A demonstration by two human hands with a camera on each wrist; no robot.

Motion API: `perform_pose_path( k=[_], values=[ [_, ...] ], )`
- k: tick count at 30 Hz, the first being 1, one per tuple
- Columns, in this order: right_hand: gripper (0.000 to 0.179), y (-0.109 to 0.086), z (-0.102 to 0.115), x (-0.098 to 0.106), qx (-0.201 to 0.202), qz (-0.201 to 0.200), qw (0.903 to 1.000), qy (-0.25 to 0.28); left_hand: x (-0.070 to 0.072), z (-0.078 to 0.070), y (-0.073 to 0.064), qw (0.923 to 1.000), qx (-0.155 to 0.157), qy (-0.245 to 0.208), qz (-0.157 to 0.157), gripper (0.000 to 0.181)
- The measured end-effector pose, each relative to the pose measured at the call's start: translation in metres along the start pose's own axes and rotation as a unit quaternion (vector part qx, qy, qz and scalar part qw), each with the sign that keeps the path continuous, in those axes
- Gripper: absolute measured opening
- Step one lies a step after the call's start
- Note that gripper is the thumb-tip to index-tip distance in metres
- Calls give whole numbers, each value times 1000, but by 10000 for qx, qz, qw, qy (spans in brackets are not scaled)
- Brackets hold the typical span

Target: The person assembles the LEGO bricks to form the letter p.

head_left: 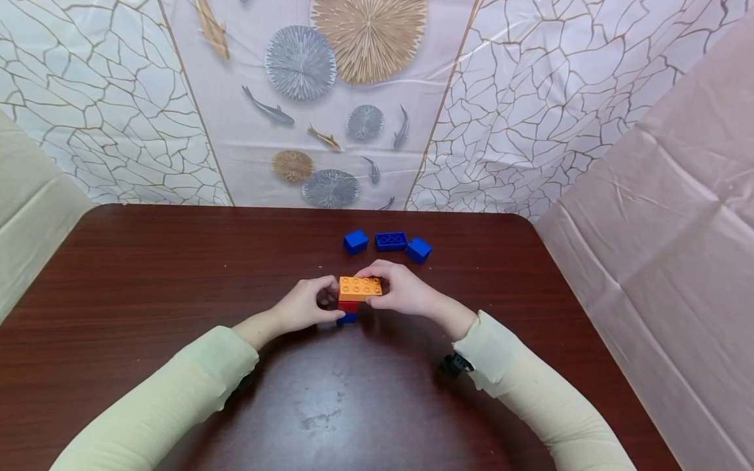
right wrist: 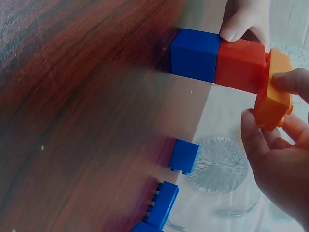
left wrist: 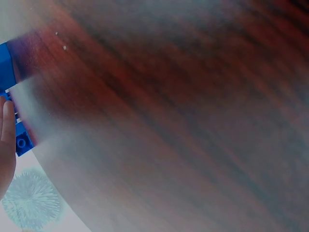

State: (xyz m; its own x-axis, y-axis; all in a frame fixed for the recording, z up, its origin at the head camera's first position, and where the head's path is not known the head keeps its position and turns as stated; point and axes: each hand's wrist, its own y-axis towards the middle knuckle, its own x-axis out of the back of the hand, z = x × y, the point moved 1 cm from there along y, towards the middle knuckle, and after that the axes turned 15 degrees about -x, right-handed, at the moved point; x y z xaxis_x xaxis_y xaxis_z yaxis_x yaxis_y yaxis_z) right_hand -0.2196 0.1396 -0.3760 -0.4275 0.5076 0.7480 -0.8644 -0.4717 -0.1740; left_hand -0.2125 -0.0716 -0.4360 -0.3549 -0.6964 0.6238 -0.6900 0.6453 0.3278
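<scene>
An orange toy building brick [head_left: 359, 288] with studs up lies across the top of a red brick [right wrist: 240, 65], which stands on a blue brick [right wrist: 194, 55] on the table. My right hand [head_left: 403, 289] grips the overhanging end of the orange brick between thumb and fingers. In the right wrist view the orange brick sits slightly tilted, and some red studs show in the gap. My left hand [head_left: 306, 303] steadies the stack from the left, its thumb at the seam of the red and blue bricks; its other fingers are partly hidden behind.
Beyond the hands on the brown table [head_left: 147, 281] lie three loose blue bricks: a left one [head_left: 356, 242], a middle one [head_left: 391, 241] on its side showing its hollow underside, and a right one [head_left: 419, 250]. Patterned cloth [head_left: 330, 118] hangs behind the table's far edge.
</scene>
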Motion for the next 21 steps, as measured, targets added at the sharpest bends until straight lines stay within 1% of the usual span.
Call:
perform_pose_path(
  k=[4,8,11,16,21],
  values=[
    [39,-1,3,-2,87,-109,9996,-249,0,-1,0,10000,-2,20,9,30],
    [38,-2,5,-5,102,-188,9991,-358,0,-1,0,10000,24,-1,33,30],
    [34,-2,7,-7,92,-275,9990,-326,-1,0,0,10000,11,1,20,29],
    [32,1,9,-9,42,-470,9985,-275,-1,1,0,10000,-46,-15,-41,29],
    [31,2,10,-8,48,-492,9983,-302,-1,2,0,10000,-26,-27,-33,29]
  ],
)
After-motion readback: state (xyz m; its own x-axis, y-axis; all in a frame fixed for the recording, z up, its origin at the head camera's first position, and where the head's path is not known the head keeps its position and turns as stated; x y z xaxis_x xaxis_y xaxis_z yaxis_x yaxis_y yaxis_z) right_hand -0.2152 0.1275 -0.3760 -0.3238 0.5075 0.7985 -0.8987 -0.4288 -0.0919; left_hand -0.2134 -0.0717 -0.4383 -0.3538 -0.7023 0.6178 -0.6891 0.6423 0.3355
